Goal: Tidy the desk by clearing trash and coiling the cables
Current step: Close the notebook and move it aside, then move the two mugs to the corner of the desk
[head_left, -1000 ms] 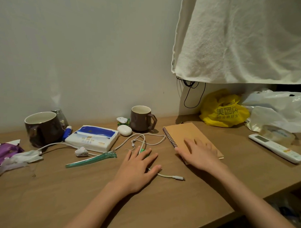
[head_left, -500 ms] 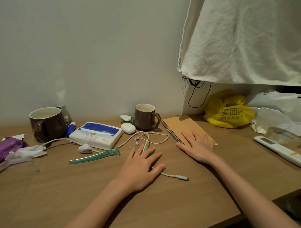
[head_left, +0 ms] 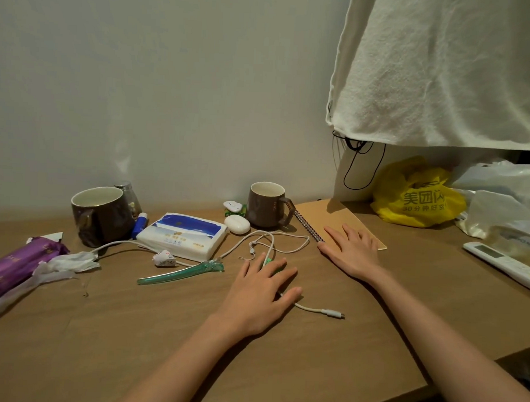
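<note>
Cables are the likeliest trouble: the white cable (head_left: 282,242) loops loosely between the tissue pack (head_left: 183,235) and the notebook (head_left: 335,223), and one run passes under the left hand (head_left: 262,294), with its plug end (head_left: 333,313) lying free on the desk (head_left: 163,332) toward the right. A hasty pull on that end could drag the loop into the smaller mug (head_left: 266,205) or the white earbud case (head_left: 237,224) just beside it, or tighten the tangle near the small cord. A second cable (head_left: 112,246) runs from a wrapped plug (head_left: 164,259) past the larger mug (head_left: 102,214), so tugging there might shift that mug too.

Left hand lies palm down, fingers spread and flat, gripping nothing, over the cable and something green that I cannot quite identify. Right hand (head_left: 353,253) rests flat as well, fingers extended onto the notebook's near corner, holding nothing. Both forearms reach in from the near edge.

Trash sits at far left: a purple wrapper (head_left: 18,264) and crumpled tissue (head_left: 72,261), untouched, well apart from either hand.
</note>
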The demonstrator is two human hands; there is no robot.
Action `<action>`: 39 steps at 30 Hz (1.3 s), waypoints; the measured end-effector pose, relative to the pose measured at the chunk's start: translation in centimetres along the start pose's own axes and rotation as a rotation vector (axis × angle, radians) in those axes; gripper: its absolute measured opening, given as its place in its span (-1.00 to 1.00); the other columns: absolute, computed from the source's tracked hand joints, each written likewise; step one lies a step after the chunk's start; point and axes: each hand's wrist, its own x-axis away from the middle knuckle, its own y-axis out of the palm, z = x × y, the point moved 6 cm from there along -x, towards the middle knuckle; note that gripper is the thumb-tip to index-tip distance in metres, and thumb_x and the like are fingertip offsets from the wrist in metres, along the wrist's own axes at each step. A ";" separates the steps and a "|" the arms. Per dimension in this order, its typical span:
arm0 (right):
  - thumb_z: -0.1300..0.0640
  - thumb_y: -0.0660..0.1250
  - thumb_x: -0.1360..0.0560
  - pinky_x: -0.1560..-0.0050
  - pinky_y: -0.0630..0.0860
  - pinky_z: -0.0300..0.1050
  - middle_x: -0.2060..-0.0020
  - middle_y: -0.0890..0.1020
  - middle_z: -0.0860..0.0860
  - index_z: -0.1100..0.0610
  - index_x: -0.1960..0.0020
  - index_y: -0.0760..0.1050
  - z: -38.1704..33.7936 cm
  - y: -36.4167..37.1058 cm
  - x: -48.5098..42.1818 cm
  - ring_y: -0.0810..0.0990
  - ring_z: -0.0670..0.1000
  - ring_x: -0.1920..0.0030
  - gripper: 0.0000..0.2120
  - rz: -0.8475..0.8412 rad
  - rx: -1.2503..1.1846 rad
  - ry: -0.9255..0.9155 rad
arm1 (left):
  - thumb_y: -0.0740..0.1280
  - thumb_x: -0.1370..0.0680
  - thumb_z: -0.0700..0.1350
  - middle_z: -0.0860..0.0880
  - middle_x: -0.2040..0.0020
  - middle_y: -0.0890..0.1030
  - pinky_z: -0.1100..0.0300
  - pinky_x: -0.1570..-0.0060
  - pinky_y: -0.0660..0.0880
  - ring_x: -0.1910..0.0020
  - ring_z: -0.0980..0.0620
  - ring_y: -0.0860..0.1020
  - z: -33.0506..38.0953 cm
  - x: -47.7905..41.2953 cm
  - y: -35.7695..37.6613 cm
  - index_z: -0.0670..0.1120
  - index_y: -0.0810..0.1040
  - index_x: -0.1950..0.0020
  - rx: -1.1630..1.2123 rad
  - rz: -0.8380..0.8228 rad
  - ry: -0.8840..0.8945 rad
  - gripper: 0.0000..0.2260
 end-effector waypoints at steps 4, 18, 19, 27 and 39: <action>-0.38 0.03 -0.50 -0.45 0.10 0.18 -0.50 0.24 -0.02 -0.16 -0.47 0.23 -1.0 -0.8 1.2 0.17 0.15 -0.48 -0.40 0.065 -0.196 -0.062 | 0.02 -0.59 0.21 0.16 -0.51 0.17 -0.01 -0.51 -0.05 -0.53 0.06 0.01 0.3 1.0 -1.5 0.21 0.20 -0.46 -0.037 0.130 0.054 -0.57; 0.05 0.25 -0.57 -0.01 0.61 0.03 -0.19 0.51 -0.07 0.02 -0.35 0.40 -9.9 -5.9 4.7 0.55 -0.04 -0.03 -0.65 0.328 -0.634 -0.187 | 0.17 -0.60 0.05 0.13 -0.32 0.45 0.18 -0.24 0.34 -0.30 0.13 0.35 -7.2 7.7 -9.4 0.15 0.38 -0.37 0.034 0.453 -0.191 -0.66; 0.06 0.25 -0.57 -0.07 0.59 0.10 -0.26 0.50 -0.01 0.04 -0.37 0.38 -10.3 -5.7 4.0 0.55 0.01 -0.10 -0.63 0.302 -0.668 -0.160 | 0.16 -0.60 0.05 0.13 -0.35 0.43 0.17 -0.27 0.32 -0.32 0.13 0.33 -7.9 8.1 -9.3 0.15 0.36 -0.39 0.022 0.429 -0.208 -0.65; 0.12 0.19 -0.61 0.13 0.46 -0.13 -0.16 0.52 0.13 0.21 -0.35 0.32 -12.4 -3.4 -0.8 0.48 -0.01 0.07 -0.65 0.168 -0.966 0.076 | 0.05 -0.60 0.18 0.14 -0.56 -0.11 -0.03 -0.51 -0.05 -0.54 0.02 -0.15 -12.2 8.9 -6.0 0.20 -0.05 -0.52 -0.074 0.135 -0.278 -0.48; 0.03 0.03 -0.65 0.27 0.43 -0.18 0.06 0.42 0.09 0.20 -0.16 0.33 -13.9 -2.0 -2.9 0.42 -0.02 0.21 -0.74 0.058 -1.019 0.075 | -0.03 -0.61 0.20 0.16 -0.55 -0.15 -0.05 -0.51 -0.11 -0.53 0.04 -0.23 -12.7 8.5 -5.4 0.20 -0.07 -0.52 -0.082 0.111 -0.295 -0.50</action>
